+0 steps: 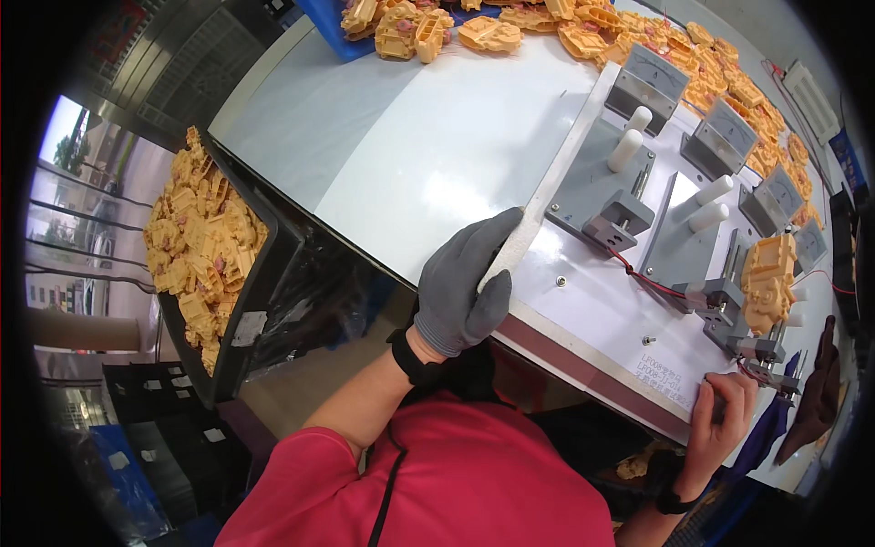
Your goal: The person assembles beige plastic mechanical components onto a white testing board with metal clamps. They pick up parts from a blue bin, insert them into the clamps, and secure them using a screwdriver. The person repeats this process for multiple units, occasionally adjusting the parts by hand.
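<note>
A white test fixture (597, 310) lies at an angle on the table, bearing grey clamp plates with white pegs and several tilted panel meters (649, 80). My left hand (467, 283), in a grey glove, is closed around the fixture's left edge, thumb on the near side. Bare, my right hand (723, 415) has its fingers bent over the fixture's front right corner. Just beyond it, a yellow plastic molded housing (768, 284) sits on the rightmost clamps. Red and black wires (643, 276) run between the clamps.
Piles of yellow housings (711, 68) lie behind the fixture, and more fill a blue bin (333, 27) at the back. A black crate (260, 273) heaped with the same parts stands left of the white table (401, 137). Dark cloths (811, 392) hang at the right.
</note>
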`<control>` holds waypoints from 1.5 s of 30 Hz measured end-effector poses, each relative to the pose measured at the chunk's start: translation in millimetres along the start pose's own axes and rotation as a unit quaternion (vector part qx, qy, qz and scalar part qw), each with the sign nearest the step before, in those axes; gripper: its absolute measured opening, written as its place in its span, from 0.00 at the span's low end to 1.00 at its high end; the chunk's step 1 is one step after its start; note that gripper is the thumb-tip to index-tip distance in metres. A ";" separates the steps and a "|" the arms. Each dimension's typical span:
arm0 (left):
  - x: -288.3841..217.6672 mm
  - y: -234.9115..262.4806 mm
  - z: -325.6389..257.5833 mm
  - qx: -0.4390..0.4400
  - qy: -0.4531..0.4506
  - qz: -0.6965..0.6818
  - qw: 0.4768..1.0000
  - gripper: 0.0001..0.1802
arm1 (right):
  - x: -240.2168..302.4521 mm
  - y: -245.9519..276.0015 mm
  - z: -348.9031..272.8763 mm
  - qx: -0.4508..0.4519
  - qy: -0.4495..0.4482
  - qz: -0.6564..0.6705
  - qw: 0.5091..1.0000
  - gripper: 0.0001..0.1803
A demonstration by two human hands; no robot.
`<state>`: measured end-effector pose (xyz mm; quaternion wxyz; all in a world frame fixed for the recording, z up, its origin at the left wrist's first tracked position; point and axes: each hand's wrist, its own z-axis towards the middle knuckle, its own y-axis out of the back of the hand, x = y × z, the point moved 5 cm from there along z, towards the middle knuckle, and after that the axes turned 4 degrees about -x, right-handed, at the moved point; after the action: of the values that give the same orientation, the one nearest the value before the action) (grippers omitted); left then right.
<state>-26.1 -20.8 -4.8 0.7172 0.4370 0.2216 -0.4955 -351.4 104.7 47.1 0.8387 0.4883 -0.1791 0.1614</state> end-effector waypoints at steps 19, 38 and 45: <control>-49.1 20.5 64.7 0.081 0.020 -0.056 0.995 0.30 | -0.7 19.6 7.0 -0.193 -0.052 0.196 0.960 0.23; -233.3 -212.7 115.8 0.464 -0.535 0.358 0.609 0.19 | -1.1 12.9 10.8 -0.206 0.031 0.349 0.914 0.12; -301.9 -162.3 121.2 0.469 -0.470 0.244 0.706 0.21 | -13.0 27.3 -2.9 -0.313 0.057 0.270 0.909 0.23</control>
<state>-310.8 12.1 218.8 0.5266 0.4661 -0.5200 -0.4847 -374.7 118.8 60.5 0.8816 0.1237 -0.2972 0.3452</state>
